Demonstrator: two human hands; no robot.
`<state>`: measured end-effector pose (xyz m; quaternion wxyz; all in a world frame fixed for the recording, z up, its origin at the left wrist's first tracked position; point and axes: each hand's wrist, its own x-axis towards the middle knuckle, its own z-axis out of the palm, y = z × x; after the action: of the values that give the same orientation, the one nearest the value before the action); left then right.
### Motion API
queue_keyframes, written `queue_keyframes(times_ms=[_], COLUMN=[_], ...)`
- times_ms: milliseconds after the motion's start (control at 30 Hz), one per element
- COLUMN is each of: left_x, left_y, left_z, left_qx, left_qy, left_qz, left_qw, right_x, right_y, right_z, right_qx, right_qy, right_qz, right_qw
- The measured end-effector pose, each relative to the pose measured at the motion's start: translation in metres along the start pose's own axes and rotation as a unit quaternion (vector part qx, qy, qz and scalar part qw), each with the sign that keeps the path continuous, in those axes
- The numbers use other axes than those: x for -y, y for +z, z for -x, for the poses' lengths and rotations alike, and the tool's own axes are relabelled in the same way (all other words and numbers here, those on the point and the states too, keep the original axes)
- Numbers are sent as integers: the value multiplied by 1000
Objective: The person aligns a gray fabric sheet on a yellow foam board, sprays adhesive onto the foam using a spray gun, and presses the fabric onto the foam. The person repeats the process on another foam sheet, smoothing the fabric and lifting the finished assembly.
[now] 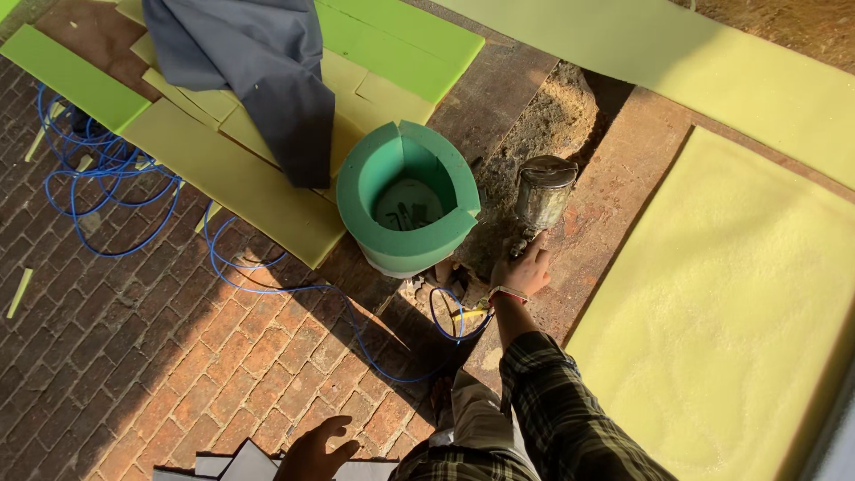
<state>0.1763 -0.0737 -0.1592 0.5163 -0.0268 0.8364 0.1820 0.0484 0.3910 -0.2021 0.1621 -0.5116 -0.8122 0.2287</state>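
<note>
Upright metal-cupped spray gun (541, 198) on brick.

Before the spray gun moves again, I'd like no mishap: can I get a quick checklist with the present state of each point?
1. Right hand grips the spray gun: ok.
2. Gun's metal cup upright: ok.
3. Blue hose free of kinks: cannot tell; it lies looped over the bricks.
4. Left hand free: ok, open above white sheets.
5. Yellow foam sheet flat on the right: ok.
6. Green foam ring apart from the gun: ok.

Dull metal spray gun cup (544, 190), matt green foam roll (405, 209), rough brick floor (178, 330), glossy blue hose (107, 169).
</note>
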Motion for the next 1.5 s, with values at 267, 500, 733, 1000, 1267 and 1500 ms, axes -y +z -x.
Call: queue_keyframes(times_ms=[267, 500, 733, 1000, 1267, 1500], left_x=[-34, -91, -186, -296, -403, -502], left_y=[-17, -6, 74, 208, 379, 594], left_z=[24, 60, 53, 108, 146, 157], left_qx=[-3, -45, -10, 79, 138, 223], left_qy=[22, 139, 386, 518, 506, 468], left_qz=[-34, -65, -52, -162, -186, -86], left_qw=[999, 987, 921, 836, 831, 851], right_x=[5, -30, -211, -465, -641, -723], right_y=[-17, -71, -212, -403, -470, -498], right_z=[1, 32, 126, 183, 131, 86], right_qx=[54, 118, 98, -95, -141, -43], right_qy=[-54, -128, 27, 266, 256, 189], right_qz=[113, 55, -124, -16, 13, -54], right_qw=[991, 983, 987, 959, 956, 980])
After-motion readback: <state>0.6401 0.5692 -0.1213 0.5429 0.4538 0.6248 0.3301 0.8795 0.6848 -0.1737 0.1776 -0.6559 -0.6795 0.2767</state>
